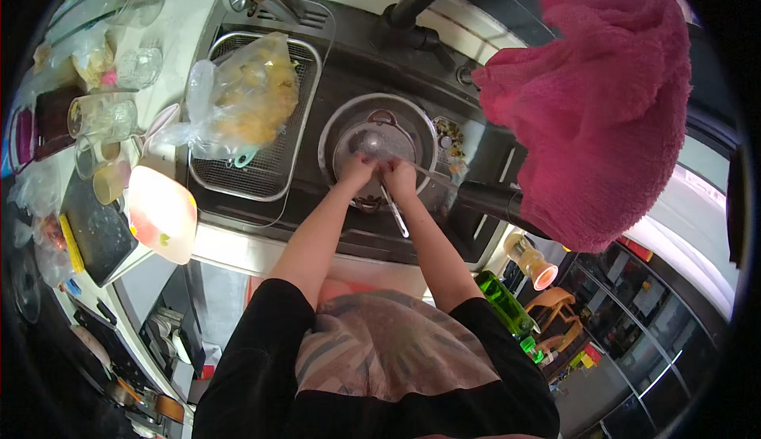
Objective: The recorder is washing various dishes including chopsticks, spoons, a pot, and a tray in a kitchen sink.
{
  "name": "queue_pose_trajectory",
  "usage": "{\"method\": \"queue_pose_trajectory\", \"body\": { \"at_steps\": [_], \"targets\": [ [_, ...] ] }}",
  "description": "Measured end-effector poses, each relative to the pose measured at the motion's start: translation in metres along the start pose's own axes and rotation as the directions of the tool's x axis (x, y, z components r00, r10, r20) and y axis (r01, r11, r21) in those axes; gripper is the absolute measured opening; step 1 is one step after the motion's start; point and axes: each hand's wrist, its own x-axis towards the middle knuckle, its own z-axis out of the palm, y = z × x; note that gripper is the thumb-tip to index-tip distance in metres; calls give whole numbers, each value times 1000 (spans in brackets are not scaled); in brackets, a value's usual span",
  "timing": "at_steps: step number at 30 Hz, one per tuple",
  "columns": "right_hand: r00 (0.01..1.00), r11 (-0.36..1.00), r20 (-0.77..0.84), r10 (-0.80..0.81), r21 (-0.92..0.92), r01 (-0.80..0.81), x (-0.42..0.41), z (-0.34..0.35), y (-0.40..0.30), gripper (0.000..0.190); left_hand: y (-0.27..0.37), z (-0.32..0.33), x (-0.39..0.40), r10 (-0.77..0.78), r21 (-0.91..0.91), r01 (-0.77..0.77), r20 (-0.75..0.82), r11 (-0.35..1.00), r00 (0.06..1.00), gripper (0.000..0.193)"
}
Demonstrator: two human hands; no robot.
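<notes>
In the dark sink stands a round metal basin (329,119), and inside it a pot with brown handles (380,117). My left hand (358,168) and my right hand (398,176) meet over the pot, close to a round metal ladle or strainer (371,142). A long pale handle (397,213) runs out beneath my right hand towards me. The fingers overlap and blur, so which hand grips the utensil cannot be told. A stream of water (433,174) seems to reach my hands from the dark faucet spout (484,196) on the right.
Left of the basin, a wire basket (250,188) holds a knotted plastic bag of yellowish food (255,97). Food scraps (449,136) lie right of the basin. A pink towel (600,112) hangs at the right. Glasses (101,115) and a dark cutting board (98,228) crowd the left counter.
</notes>
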Motion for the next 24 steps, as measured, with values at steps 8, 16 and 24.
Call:
{"method": "queue_pose_trajectory", "body": {
  "at_steps": [8, 16, 24],
  "targets": [
    [993, 966, 115, -11, 258, -19, -8, -31, 13, 20, 28, 8, -11, -156, -398, 194, 127, 896, 980, 54],
    [982, 997, -187, -24, 73, 38, 0, 29, 8, 23, 6, 15, -28, -390, -771, 343, 134, 536, 911, 35],
    [840, 546, 363, 404, 640, -540, 11, 52, 11, 21, 11, 8, -39, -279, -713, 357, 230, 604, 932, 25]
  ]
}}
